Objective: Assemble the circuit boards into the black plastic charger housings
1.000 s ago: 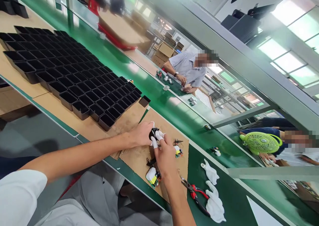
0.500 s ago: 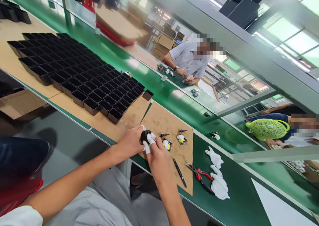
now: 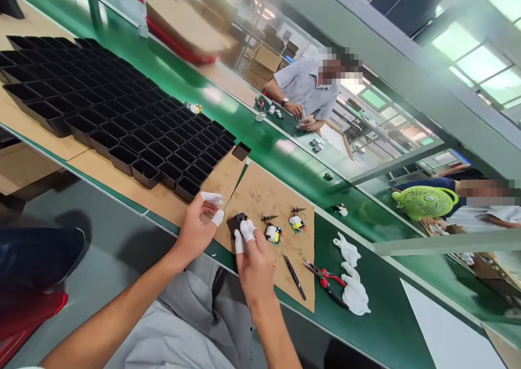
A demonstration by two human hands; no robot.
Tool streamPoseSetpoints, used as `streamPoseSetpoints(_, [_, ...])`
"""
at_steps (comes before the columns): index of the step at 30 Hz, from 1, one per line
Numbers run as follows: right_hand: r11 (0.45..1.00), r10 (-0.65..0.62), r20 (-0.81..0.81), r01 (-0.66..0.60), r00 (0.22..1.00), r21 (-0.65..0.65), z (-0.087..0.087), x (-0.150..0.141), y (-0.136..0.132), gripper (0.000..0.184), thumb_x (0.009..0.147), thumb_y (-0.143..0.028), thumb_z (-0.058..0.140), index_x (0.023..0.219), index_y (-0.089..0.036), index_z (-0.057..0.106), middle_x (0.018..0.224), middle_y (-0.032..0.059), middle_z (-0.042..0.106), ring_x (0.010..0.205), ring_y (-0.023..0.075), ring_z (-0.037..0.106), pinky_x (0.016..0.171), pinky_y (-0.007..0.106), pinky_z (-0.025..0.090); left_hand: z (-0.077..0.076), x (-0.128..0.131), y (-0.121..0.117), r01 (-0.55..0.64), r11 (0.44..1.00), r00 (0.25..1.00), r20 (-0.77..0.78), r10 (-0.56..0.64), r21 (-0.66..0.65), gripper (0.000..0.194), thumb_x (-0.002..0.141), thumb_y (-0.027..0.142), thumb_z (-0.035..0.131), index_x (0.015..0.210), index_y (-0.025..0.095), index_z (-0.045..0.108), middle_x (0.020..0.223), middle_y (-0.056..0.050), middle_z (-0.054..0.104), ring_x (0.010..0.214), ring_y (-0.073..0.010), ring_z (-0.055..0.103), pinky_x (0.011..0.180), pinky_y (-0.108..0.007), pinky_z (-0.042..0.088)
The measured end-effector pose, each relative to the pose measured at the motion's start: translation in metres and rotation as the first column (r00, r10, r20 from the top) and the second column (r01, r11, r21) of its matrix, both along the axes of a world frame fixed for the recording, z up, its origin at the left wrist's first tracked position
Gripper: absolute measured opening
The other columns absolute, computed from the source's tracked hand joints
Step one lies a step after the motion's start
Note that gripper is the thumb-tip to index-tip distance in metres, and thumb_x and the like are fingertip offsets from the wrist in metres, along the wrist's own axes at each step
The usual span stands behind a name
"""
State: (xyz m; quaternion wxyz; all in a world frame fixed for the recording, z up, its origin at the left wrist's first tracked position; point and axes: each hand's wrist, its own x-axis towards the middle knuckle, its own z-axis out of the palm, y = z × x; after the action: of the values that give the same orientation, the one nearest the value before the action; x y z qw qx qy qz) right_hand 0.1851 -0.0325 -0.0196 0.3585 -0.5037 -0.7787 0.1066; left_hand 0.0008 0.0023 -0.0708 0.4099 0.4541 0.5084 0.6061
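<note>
Your right hand [image 3: 257,263] grips the black case [image 3: 233,226]. Your left hand [image 3: 195,229] curves wide, apart from it, near the cups [image 3: 142,180].

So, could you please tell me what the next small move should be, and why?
Perhaps bring the left hand over to steady the black case: the left hand stands open just beside it, while only the right hand holds the case.

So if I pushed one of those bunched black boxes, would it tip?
Probably not easily: the black boxes stand packed together, so neighbours might brace it. It could feel light, since the rims look thin, and likely stiff.
</note>
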Motion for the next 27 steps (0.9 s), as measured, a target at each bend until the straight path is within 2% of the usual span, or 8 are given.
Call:
streamPoseSetpoints(6, [0.983, -0.160, -0.303, 0.125, 0.939, -0.134, -0.016, -0.009, 0.002, 0.012, 0.102, -0.038, 0.082, 0.101, -0.027, 0.088, 0.106, 0.0109, 0.081, 0.109, 0.0307, 0.082, 0.109, 0.053, 0.069, 0.005, 0.000, -0.001, -0.011, 1.000, 1.000, -0.010, 0.011, 0.004, 0.019, 0.105, 0.036, 0.067, 0.118, 0.024, 0.071, 0.114, -0.008, 0.081, 0.106, -0.0231, 0.079, 0.101, -0.039, 0.064])
streamPoseSetpoints(10, [0.936, -0.353, -0.586, 0.273, 0.729, -0.224, -0.016, -0.008, -0.004, 0.032, 0.101, -0.053, 0.084, 0.117, -0.025, 0.084, 0.118, 0.0106, 0.085, 0.116, 0.0292, 0.083, 0.111, 0.056, 0.069, 0.009, -0.003, -0.005, 0.010, 1.000, 0.999, -0.033, -0.009, 0.021, 0.021, 0.108, 0.040, 0.064, 0.117, 0.024, 0.073, 0.113, -0.007, 0.083, 0.105, -0.0241, 0.079, 0.098, -0.038, 0.064])
streamPoseSetpoints(13, [0.902, -0.432, -0.714, 0.286, 0.551, -0.325, -0.013, -0.009, -0.017, 0.037, 0.109, -0.059, 0.072, 0.125, -0.027, 0.081, 0.119, 0.0077, 0.087, 0.110, 0.0255, 0.086, 0.106, 0.052, 0.073, 0.009, -0.005, -0.007, 0.027, 0.999, 0.999, -0.047, -0.025, 0.028, 0.022, 0.108, 0.042, 0.065, 0.116, 0.024, 0.075, 0.111, -0.007, 0.083, 0.103, -0.0247, 0.079, 0.096, -0.038, 0.063])
streamPoseSetpoints(17, [0.885, -0.465, -0.767, 0.244, 0.443, -0.396, -0.007, -0.015, -0.030, 0.038, 0.110, -0.060, 0.070, 0.127, -0.028, 0.083, 0.126, 0.0084, 0.089, 0.117, 0.0267, 0.087, 0.108, 0.050, 0.074, 0.009, -0.007, -0.009, 0.029, 0.999, 0.998, -0.063, -0.028, 0.027, 0.023, 0.107, 0.042, 0.067, 0.117, 0.023, 0.076, 0.110, -0.006, 0.083, 0.103, -0.0260, 0.079, 0.097, -0.040, 0.062])
streamPoseSetpoints(19, [0.885, -0.464, -0.768, 0.247, 0.441, -0.393, -0.005, -0.017, -0.033, 0.039, 0.111, -0.060, 0.070, 0.129, -0.028, 0.083, 0.131, 0.0093, 0.088, 0.122, 0.0280, 0.086, 0.108, 0.051, 0.075, 0.008, -0.007, -0.009, 0.029, 0.999, 0.997, -0.073, -0.027, 0.028, 0.023, 0.107, 0.043, 0.067, 0.117, 0.024, 0.076, 0.109, -0.006, 0.083, 0.103, -0.0264, 0.078, 0.097, -0.041, 0.061])
streamPoseSetpoints(22, [0.888, -0.456, -0.736, 0.315, 0.501, -0.336, -0.006, -0.019, -0.034, 0.037, 0.112, -0.057, 0.068, 0.131, -0.027, 0.080, 0.133, 0.0100, 0.087, 0.123, 0.0285, 0.085, 0.105, 0.052, 0.075, 0.008, -0.008, -0.010, 0.028, 0.999, 0.995, -0.096, -0.025, 0.036, 0.024, 0.107, 0.044, 0.066, 0.117, 0.024, 0.075, 0.110, -0.006, 0.083, 0.104, -0.0266, 0.078, 0.098, -0.041, 0.062])
streamPoseSetpoints(25, [0.888, -0.441, -0.639, 0.412, 0.630, -0.206, -0.011, -0.024, -0.031, 0.031, 0.110, -0.050, 0.074, 0.128, -0.026, 0.080, 0.136, 0.0128, 0.084, 0.133, 0.0314, 0.080, 0.115, 0.058, 0.068, 0.009, -0.009, -0.010, 0.038, 0.998, 0.991, -0.131, -0.031, 0.055, 0.024, 0.109, 0.043, 0.063, 0.120, 0.024, 0.073, 0.111, -0.006, 0.082, 0.104, -0.0262, 0.078, 0.098, -0.040, 0.063])
streamPoseSetpoints(27, [0.905, -0.405, -0.528, 0.409, 0.747, -0.116, -0.015, -0.030, -0.027, 0.023, 0.107, -0.044, 0.078, 0.120, -0.026, 0.083, 0.136, 0.0151, 0.083, 0.138, 0.0338, 0.076, 0.122, 0.060, 0.062, 0.010, -0.010, -0.009, 0.079, 0.994, 0.984, -0.168, -0.066, 0.077, 0.022, 0.107, 0.036, 0.062, 0.123, 0.024, 0.073, 0.111, -0.006, 0.080, 0.103, -0.0257, 0.077, 0.097, -0.040, 0.064])
